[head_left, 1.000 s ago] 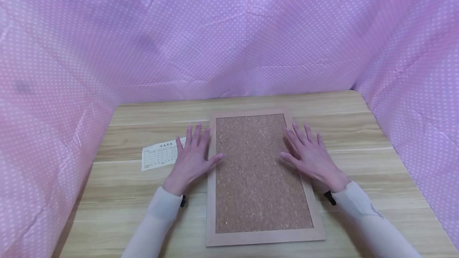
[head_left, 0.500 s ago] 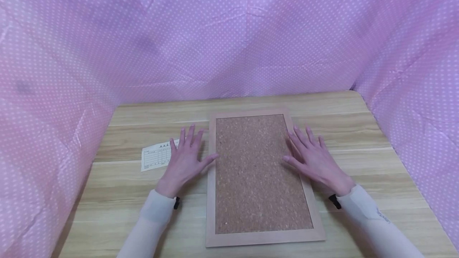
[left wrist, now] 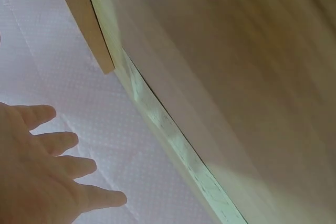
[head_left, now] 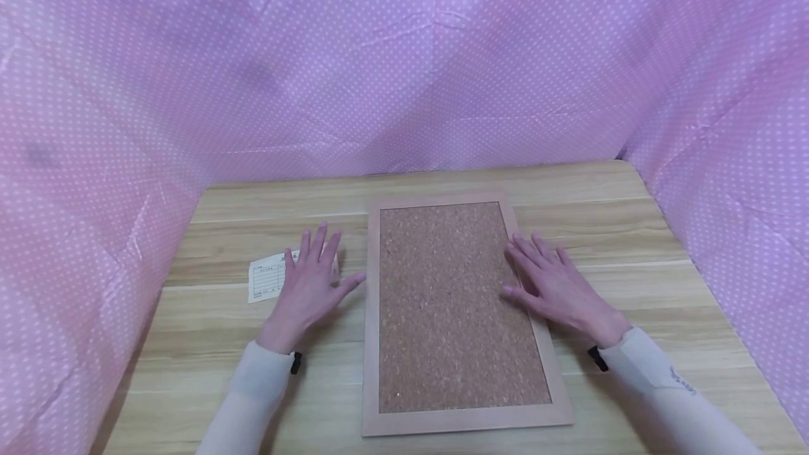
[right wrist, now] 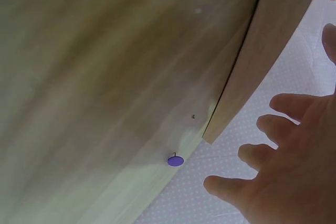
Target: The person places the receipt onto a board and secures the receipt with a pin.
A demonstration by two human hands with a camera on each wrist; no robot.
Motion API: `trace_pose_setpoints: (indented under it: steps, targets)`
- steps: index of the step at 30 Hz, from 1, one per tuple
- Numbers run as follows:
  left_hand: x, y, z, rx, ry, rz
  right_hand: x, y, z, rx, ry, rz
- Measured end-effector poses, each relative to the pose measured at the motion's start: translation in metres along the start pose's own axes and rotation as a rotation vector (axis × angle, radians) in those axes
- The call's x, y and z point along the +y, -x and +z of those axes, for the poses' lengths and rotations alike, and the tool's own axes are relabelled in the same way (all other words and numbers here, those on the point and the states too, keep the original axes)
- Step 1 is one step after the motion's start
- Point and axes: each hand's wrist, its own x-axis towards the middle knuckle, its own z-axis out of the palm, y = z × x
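A cork board (head_left: 461, 307) in a pale wooden frame lies flat on the table. To its left my left hand (head_left: 307, 293) hovers with fingers spread, overlapping a printed paper form (head_left: 265, 281) and covering part of it. The left wrist view shows the paper form (left wrist: 173, 129) lying below the raised hand (left wrist: 37, 166). My right hand (head_left: 559, 293), fingers extended, is over the board's right edge, thumb above the cork. In the right wrist view, a purple thumbtack (right wrist: 175, 160) rests on the tabletop beside the frame, beneath the right hand (right wrist: 294, 166); the hand hides it from the head view.
Pink polka-dot cloth (head_left: 404, 62) hangs behind the table and along both its sides. The wood-grain table (head_left: 645, 286) has a rounded back right corner. A small dark speck (right wrist: 193, 116) lies close to the frame in the right wrist view.
My left hand has moved left, off the board's edge and further over the paper form. My right hand has drifted slightly right and toward me. The board has stayed in place.
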Motion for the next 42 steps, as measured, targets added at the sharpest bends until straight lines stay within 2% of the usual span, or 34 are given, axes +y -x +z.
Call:
trace_pose_setpoints:
  steps: [22, 31, 42]
  targets:
    - [-0.044, 0.021, -0.014, 0.005, 0.009, -0.065, 0.001, 0.004, -0.001, -0.088, -0.001, -0.025]
    - [-0.069, 0.031, -0.018, 0.014, 0.010, -0.085, 0.001, 0.005, -0.002, -0.056, 0.015, -0.065]
    - [-0.094, 0.044, -0.030, -0.006, 0.024, -0.105, 0.003, 0.005, 0.000, -0.091, 0.025, -0.067]
